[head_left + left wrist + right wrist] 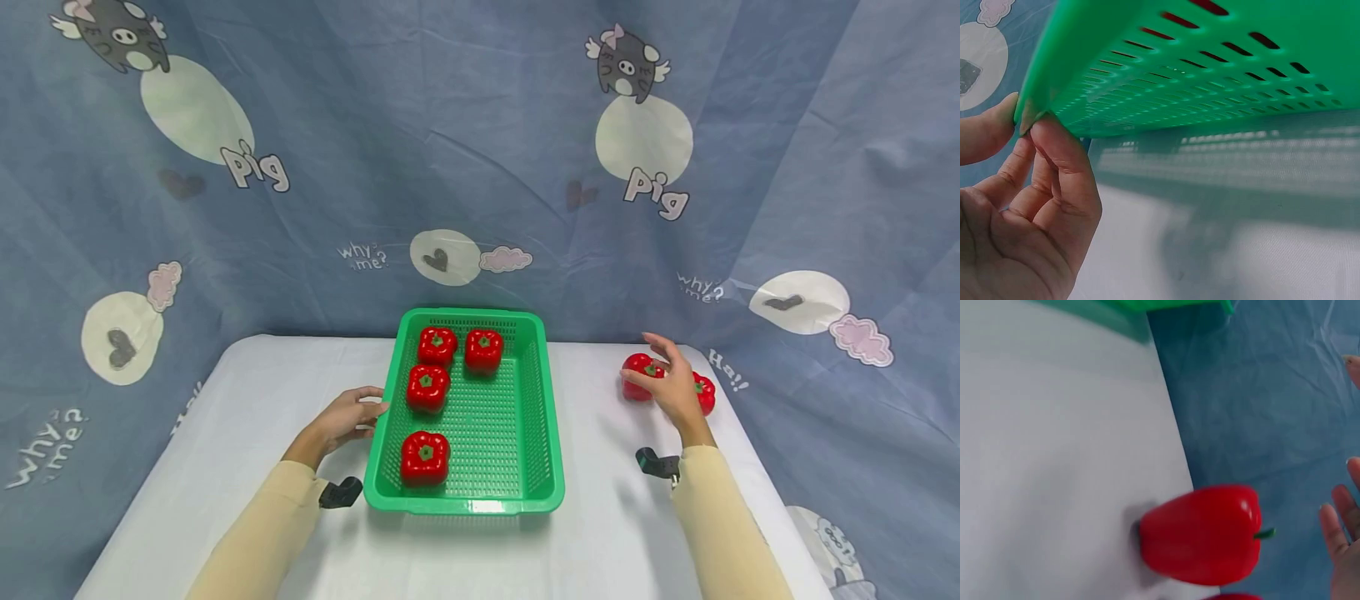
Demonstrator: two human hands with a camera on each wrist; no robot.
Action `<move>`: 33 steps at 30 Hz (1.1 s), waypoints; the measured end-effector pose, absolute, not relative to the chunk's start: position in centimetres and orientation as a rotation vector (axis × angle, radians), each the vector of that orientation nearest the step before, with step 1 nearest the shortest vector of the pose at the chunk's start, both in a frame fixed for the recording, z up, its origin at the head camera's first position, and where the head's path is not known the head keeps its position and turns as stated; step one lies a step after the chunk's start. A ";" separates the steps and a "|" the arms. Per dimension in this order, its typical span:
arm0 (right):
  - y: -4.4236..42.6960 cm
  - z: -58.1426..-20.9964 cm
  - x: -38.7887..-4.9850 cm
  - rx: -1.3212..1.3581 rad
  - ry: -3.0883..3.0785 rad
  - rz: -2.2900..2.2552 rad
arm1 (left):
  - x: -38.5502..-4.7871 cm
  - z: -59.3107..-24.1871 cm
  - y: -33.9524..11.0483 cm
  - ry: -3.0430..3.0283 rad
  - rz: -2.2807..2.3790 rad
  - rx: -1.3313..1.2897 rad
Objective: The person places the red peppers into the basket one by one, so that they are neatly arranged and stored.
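A green plastic basket (538, 408) stands mid-table with several red bell peppers (424, 459) inside, mostly along its left side. My left hand (347, 423) pinches the basket's left rim between thumb and fingers, which the left wrist view shows close up (1054, 187). At the right, my right hand (675, 387) hovers by a red bell pepper (636, 379), fingers spread and apart from it in the right wrist view. That pepper (1200, 536) has a short green stem. Another red bell pepper (705, 393) is partly hidden behind the right hand.
A white table (600, 533) carries everything. Its back edge meets a blue printed cloth (480, 167) that hangs behind and along the sides. Each wrist bears a black camera mount, one (341, 493) close to the basket's front left corner.
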State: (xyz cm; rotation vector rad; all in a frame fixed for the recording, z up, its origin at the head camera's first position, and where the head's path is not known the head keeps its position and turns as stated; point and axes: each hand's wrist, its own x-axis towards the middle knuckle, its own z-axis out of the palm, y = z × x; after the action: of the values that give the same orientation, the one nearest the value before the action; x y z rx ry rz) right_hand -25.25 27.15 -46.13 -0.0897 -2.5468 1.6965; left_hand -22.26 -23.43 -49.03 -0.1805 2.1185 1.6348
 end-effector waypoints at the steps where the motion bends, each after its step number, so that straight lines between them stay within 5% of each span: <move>1: 27.4 -46.2 -25.2 -0.103 -2.545 1.685 | -22.3 -49.0 -23.4 2.117 1.637 -0.178; 15: 31.8 -48.0 -24.5 -0.308 -2.503 1.578 | -22.3 -49.0 -23.4 2.120 1.622 -0.177; 23: 40.4 -59.9 -29.9 -0.303 -2.391 1.362 | -22.2 -48.9 -23.4 2.127 1.616 -0.192; 33: 36.1 -50.5 -24.4 -0.472 -2.547 1.482 | -22.4 -48.8 -23.5 2.117 1.615 -0.186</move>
State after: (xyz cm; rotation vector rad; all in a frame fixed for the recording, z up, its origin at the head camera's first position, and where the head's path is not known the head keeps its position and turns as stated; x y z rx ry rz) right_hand -24.39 36.05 -50.52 -0.4716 -2.5469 1.4820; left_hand -22.39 -23.53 -48.85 -0.1855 2.1171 1.6149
